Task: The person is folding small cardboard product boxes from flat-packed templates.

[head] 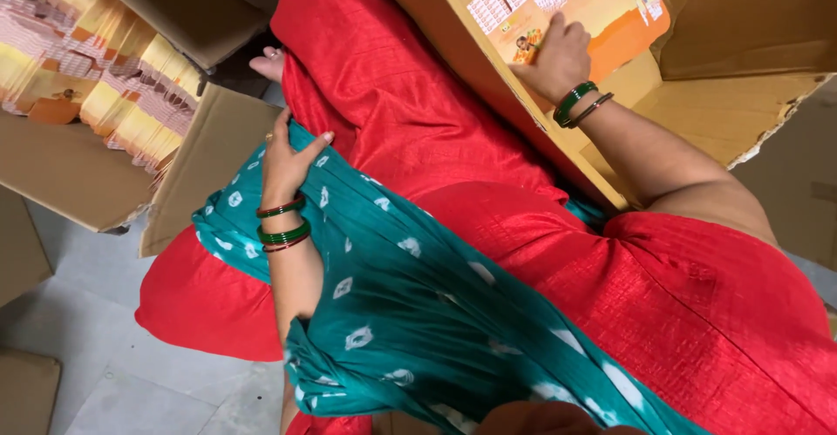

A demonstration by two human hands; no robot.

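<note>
Nearest cloth: teal scarf with white motifs (410, 313) is draping across the lap, over the red garment (697, 313), closest to the lens.
Right fingers: fingertips are pressing flat on a printed orange-and-white sheet (610, 16); fingers are lying narrow and together, and whether they are pinching it I cannot tell.
Right hand: right hand (558, 56) is reaching into the open cardboard carton (741, 95), green bangles sitting at the wrist.
Sheet position: it is lying inside the carton, against the far wall, just beyond the right hand.
Left fingers: spread loosely, thumb out, resting on the scarf and holding nothing.
Left hand: left hand (288, 160) is sitting left of the carton, beside a brown flap (209, 156).
Handling: the sheet is looking thin, light and flexible, probably glossy and slippery; likely best lifted by a free edge or corner, since it may crease.
Other stock: second carton (61, 165), well left of the first, is holding stacked yellow-and-pink printed packs (113, 69).
Surface: grey tiled floor (131, 374) is showing below the left carton.
Room: cartons are crowding in on both sides; a bare foot (266, 62) is showing by the red cloth.
</note>
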